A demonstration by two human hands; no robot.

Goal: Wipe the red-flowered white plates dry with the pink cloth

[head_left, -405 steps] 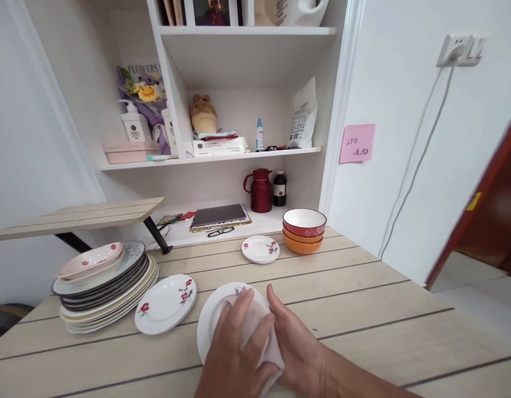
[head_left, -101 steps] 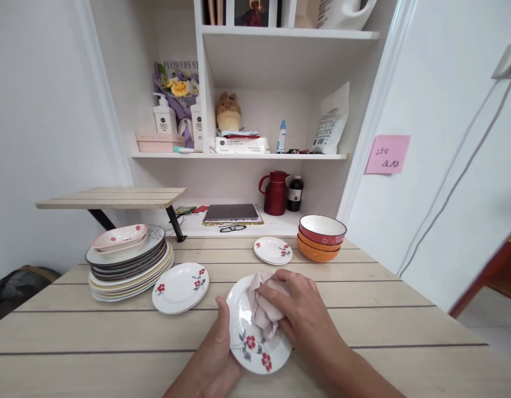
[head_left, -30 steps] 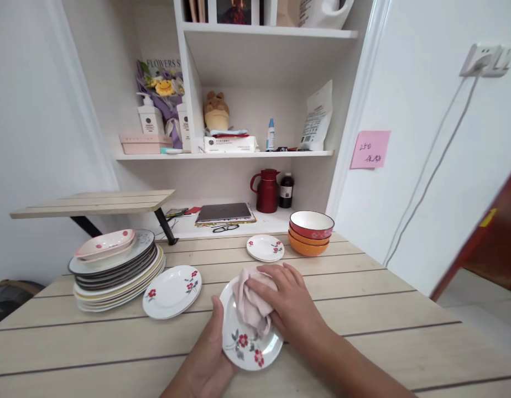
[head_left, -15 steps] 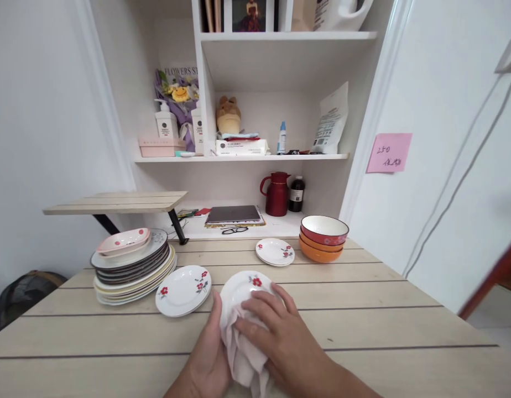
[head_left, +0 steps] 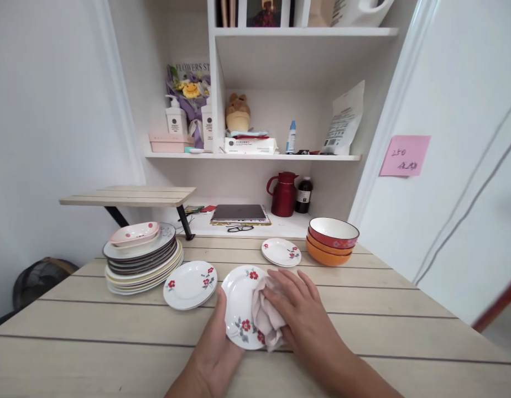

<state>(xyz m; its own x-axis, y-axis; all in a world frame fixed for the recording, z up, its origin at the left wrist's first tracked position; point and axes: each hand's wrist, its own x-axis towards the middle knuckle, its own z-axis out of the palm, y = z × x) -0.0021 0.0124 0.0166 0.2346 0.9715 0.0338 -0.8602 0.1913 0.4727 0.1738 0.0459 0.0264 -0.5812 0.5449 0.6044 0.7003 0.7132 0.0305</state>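
A small white plate with red flowers [head_left: 239,298] is tilted above the table, held at its left edge by my left hand [head_left: 216,348], thumb along the rim and fingers beneath. My right hand [head_left: 299,309] presses a pale pink cloth [head_left: 266,312] against the plate's right side, its fingers bent over the cloth. Left of the held plate lie matching flowered plates [head_left: 189,284], stacked. Farther back, more small flowered plates [head_left: 281,252] rest one on another.
At the left stands a tall stack of plates [head_left: 143,265] topped by a pink dish [head_left: 134,234], beside a small raised shelf [head_left: 129,195]. Stacked bowls [head_left: 330,249] stand back right. Behind are a laptop [head_left: 239,212], glasses [head_left: 239,228] and a red jug [head_left: 283,194].
My right hand and the cloth have moved from the plate's lower front to its right side, uncovering the lower flowers. The whole view has shifted slightly.
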